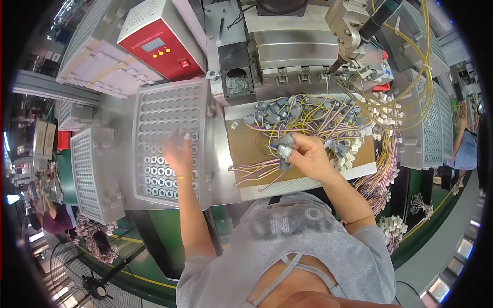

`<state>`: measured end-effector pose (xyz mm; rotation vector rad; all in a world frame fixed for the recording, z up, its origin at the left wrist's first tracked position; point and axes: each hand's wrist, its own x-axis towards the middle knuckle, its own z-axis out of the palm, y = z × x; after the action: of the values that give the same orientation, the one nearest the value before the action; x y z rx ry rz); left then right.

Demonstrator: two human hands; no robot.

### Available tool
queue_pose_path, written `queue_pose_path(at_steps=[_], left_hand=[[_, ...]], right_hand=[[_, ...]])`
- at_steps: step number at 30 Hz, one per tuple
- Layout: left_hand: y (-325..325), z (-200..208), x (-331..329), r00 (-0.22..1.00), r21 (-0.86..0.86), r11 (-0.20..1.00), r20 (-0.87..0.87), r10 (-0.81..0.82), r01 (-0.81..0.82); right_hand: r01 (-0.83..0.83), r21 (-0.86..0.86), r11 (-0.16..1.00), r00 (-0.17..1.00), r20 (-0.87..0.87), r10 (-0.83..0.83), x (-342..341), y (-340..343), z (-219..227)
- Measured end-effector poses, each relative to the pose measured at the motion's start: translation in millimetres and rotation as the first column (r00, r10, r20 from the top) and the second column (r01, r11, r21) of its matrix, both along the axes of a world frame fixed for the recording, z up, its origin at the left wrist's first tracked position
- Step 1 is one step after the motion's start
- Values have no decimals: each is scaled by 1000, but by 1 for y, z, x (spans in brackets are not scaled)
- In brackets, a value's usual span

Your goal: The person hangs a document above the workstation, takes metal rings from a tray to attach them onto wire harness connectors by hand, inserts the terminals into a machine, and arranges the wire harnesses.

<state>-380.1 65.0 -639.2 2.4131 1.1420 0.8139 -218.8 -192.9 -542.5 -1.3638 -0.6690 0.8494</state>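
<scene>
My left hand [179, 155] is over a translucent plastic tray [208, 174] with rows of round pockets. It is smeared by motion, so its grip cannot be made out; a small pale spot shows at the fingertips. Silver ring-faced round parts [154, 171] fill the tray's nearer rows. My right hand [311, 156] is closed around grey cylindrical parts [283, 150], one with a shiny metal end. Beneath it lies a brown board [246, 149] with a pile of yellow and purple wires [303, 115], grey caps and white connectors. Loose wire ends [257, 169] stick out toward the left.
A red-fronted control box [164, 49] stands behind the tray. Beside it is a black bin [238, 82] of small clear pieces. A metal fixture [290, 49] and a jointed machine arm [354, 41] stand at the back. Stacked trays [95, 172] flank the bench; wire bundles hang at right.
</scene>
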Motion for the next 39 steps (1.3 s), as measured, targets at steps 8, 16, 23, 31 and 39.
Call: queue_pose_path(at_steps=[8,16,23,31,39], left_hand=[[-123,76,44,719,-720,45,694,43,692],[-135,82,47,691,-690,51,721,-43,722],[-142,86,49,623,-572,256,748,-229,780],[-144,79,53,696,-655,242,695,-178,716],[-145,88,64,626,-209,621,510,-590,755]], right_hand=[[87,-81,993,993,85,-80,-4,2,-2],[116,-33,993,993,-34,-117,-1,-4,-1],[117,-39,992,968,227,-106,4,-10,2],[222,56,974,769,603,-210,-3,-6,3],[272,59,960,759,600,-252,0,-11,9]])
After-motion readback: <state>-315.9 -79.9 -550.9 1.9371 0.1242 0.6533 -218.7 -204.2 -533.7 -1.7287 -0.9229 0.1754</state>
